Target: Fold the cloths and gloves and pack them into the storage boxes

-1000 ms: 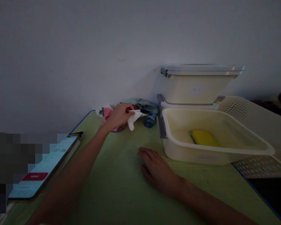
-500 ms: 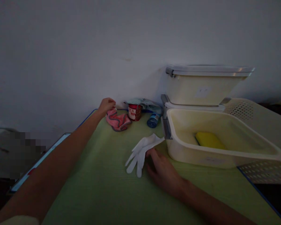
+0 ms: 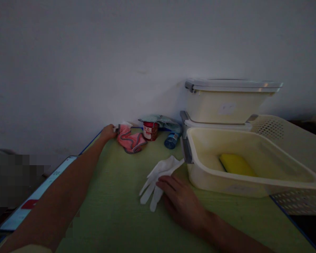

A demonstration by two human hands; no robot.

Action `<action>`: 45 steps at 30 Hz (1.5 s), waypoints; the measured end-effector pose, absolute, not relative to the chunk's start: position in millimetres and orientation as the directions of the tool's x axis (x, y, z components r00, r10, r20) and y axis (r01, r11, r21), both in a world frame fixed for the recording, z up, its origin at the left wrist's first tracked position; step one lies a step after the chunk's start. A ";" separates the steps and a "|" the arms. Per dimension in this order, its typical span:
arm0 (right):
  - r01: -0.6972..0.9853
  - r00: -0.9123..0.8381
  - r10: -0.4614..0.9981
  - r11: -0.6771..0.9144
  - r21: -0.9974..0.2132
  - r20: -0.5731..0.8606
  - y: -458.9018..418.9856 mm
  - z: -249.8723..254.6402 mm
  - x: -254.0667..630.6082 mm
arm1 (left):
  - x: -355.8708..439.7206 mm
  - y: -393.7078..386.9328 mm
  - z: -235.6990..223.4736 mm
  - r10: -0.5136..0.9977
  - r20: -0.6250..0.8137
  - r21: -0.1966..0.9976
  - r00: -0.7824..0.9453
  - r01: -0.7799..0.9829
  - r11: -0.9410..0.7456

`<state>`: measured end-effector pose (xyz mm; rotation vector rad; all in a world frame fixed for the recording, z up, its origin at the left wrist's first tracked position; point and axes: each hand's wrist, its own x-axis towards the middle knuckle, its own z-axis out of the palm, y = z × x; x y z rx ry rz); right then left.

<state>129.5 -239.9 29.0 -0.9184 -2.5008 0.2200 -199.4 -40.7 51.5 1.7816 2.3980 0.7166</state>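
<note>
A white glove with spread fingers lies toward the middle of the green tabletop. My right hand has its bent fingers closed over the glove's near edge; the thumb is partly hidden. At the far left edge of the table, my left hand is closed on a small bit of white fabric, mostly covered by the hand. Right beside it lies a crumpled pink cloth with grey edging, and more white shows behind that cloth.
A red tub stands by the wall under a grey-green cloth, near a blue bottle on its side. At right, an open cream bin holds a yellow sponge; lidded bins rise behind. A phone-like screen is at left.
My left hand has moved left and down, away from above the pink cloth, with white fabric at its fingertips. My right fingers have shifted onto the top of the glove.
</note>
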 end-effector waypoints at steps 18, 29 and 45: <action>0.530 -0.755 0.616 0.776 -0.342 0.227 -243.2 26.7 132.1 | -108.8 -91.4 132.4 0.622 0.647 0.655 -0.441 0.740 -0.156; 0.511 -0.740 0.557 0.830 -0.223 0.377 -253.9 39.5 132.2 | -81.6 -173.5 48.9 0.888 0.400 0.210 0.227 0.920 -0.330; 0.322 -0.912 0.371 0.912 -0.255 0.174 -251.3 43.7 126.2 | -71.4 -237.2 38.1 0.557 0.335 0.165 0.760 0.535 -0.829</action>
